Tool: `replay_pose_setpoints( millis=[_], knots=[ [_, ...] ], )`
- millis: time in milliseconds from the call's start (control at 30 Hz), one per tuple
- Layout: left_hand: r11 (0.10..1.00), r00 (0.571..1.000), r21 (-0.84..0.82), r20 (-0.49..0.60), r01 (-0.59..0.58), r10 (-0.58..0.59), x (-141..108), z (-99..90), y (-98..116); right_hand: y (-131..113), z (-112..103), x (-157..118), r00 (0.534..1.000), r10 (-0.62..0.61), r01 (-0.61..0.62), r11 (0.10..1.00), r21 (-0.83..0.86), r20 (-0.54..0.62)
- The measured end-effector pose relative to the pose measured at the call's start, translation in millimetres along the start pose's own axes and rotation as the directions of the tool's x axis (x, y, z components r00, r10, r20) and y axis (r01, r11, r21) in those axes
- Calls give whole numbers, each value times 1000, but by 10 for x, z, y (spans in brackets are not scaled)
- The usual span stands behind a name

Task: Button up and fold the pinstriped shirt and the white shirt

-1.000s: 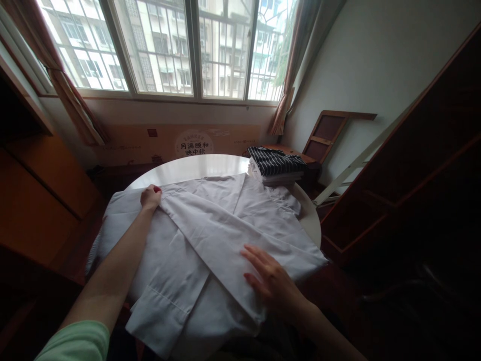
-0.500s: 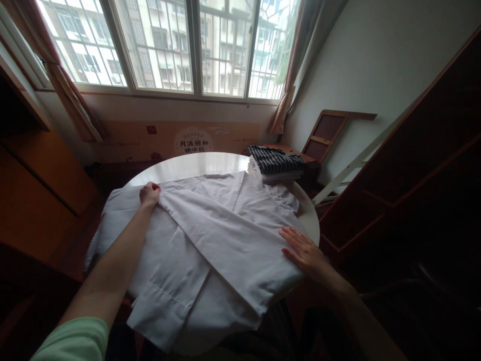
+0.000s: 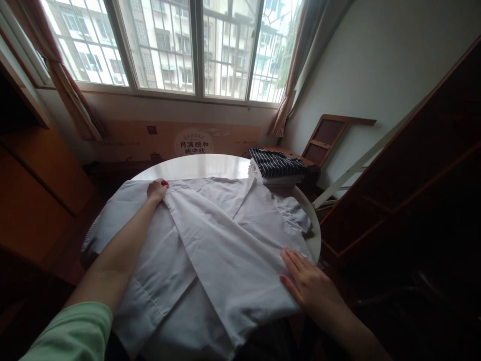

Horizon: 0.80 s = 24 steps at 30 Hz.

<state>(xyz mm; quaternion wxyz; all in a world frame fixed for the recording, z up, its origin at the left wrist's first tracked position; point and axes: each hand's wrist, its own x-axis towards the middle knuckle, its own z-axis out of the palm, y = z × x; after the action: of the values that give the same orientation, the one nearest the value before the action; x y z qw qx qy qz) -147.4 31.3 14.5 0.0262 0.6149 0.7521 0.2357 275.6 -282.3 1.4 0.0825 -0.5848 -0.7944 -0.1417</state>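
A large white garment (image 3: 214, 235) lies spread over the round white table (image 3: 203, 165), with a long band like a sleeve folded diagonally across it. At its far left part, my left hand (image 3: 157, 190) is closed, fingertips pinching the cloth. My right hand (image 3: 306, 278) rests flat on the garment's right side, fingers stretched out. Gathered, ruffled cloth shows at the far right of the garment. Its near edge hangs over the table's front. Whether it is a coat or a shirt I cannot tell.
A folded black-and-white striped cloth (image 3: 278, 163) tops a stack of white cloth at the table's back right. Beyond stands a low wooden stand (image 3: 289, 152). A dark red wooden panel (image 3: 391, 195) slants along the right, and an orange-brown cabinet (image 3: 45, 195) stands left.
The garment has shifted right and away, its far left edge further up the table. My left hand moved with it, still pinching. My right hand slid down and nearer, still flat.
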Motion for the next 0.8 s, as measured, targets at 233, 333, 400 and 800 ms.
replay_pose_setpoints(
  millis=[233, 333, 400, 800],
  knots=[
    [979, 982, 98, -47, -180, 186, -151, -127, 311, -48, -177, 91, 998, -66, 66, 998, 25, -14],
    [908, 907, 95, -70, -409, 416, -534, -186, 639, -157, -257, 278, 994, -86, 95, 986, 140, -65],
    [794, 793, 45, -27, -607, 608, -980, -198, 882, -271, -259, 401, 989, -132, 144, 961, 236, -69],
    [544, 470, -184, 331, -818, 818, -1869, -103, 921, -409, -72, 549, 964, -243, 178, 891, 418, 108]
  ],
)
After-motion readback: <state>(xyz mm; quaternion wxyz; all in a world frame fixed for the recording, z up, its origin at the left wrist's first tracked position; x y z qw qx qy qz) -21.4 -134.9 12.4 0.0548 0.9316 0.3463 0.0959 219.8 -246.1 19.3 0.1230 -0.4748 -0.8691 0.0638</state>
